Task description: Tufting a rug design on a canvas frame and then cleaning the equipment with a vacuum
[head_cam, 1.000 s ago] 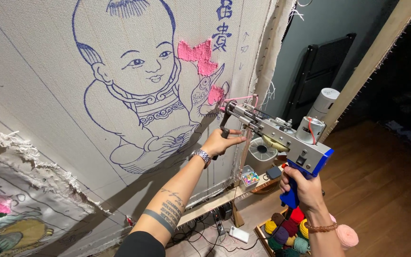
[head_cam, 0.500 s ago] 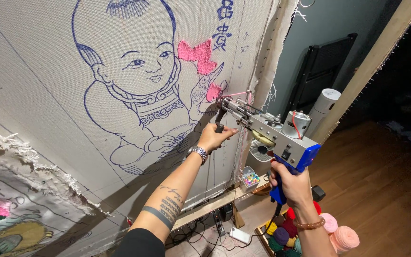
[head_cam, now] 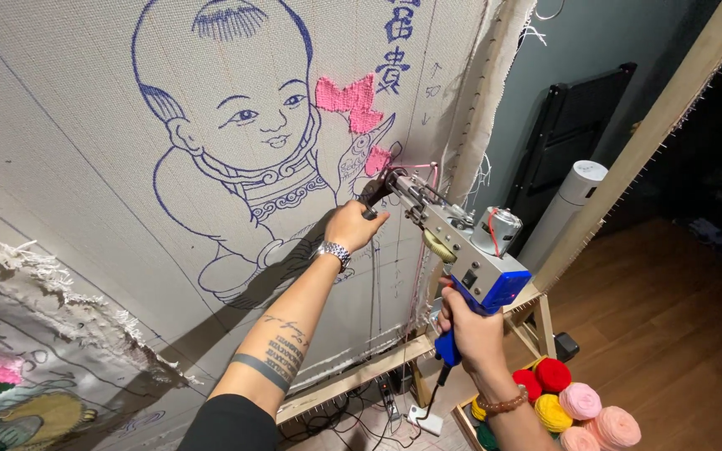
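Note:
A grey tufting gun [head_cam: 453, 238] with a blue rear block points its needle at a stretched beige cloth [head_cam: 68, 150]. My right hand [head_cam: 465, 330] grips the gun's blue lower handle. My left hand [head_cam: 354, 224], with a metal watch at the wrist, holds the black front handle near the needle tip. The tip touches the cloth beside a small pink tufted patch [head_cam: 378, 159]. A larger pink patch [head_cam: 347, 100] sits above it, next to a blue outline drawing of a child. Pink yarn runs into the gun.
Balls of yarn [head_cam: 582, 401] in red, yellow, pink and green lie in a box at lower right. A wooden frame beam [head_cam: 653, 125] slants along the cloth's right edge. A white cylinder [head_cam: 566, 205] and a dark panel stand behind. Cables and a power strip [head_cam: 394, 405] lie on the floor.
The gun and both hands have shifted slightly left and up, with the needle now closer against the cloth by the small pink patch. The view has tilted a little.

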